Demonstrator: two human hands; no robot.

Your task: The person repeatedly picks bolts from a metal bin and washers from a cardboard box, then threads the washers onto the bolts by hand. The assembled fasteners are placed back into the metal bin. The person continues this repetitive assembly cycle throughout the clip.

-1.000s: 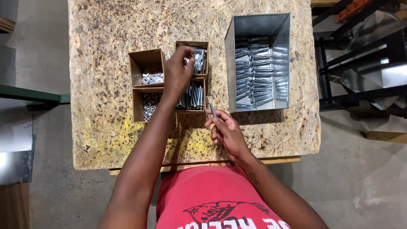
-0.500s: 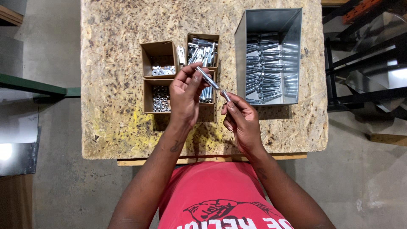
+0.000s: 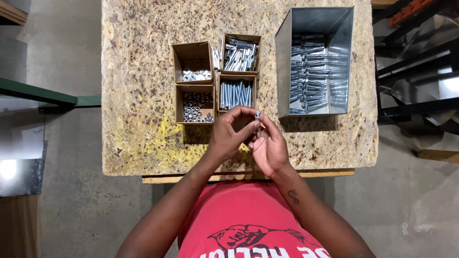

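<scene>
Chipboard worktop [image 3: 138, 71], yellow-stained near front edge, on grey concrete floor [image 3: 67, 205]; four cardboard boxes [image 3: 193, 62] of fasteners, metal bin [image 3: 315, 62] at right. Left hand [image 3: 228, 136] and right hand [image 3: 270, 145] together pinch one upright bolt [image 3: 257, 116] above the front edge

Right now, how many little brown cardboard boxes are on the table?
4, set in a square: the washer box back left, the nut box front left, the back-right box and the front-right box, both holding bolts. None seems hidden.
</scene>
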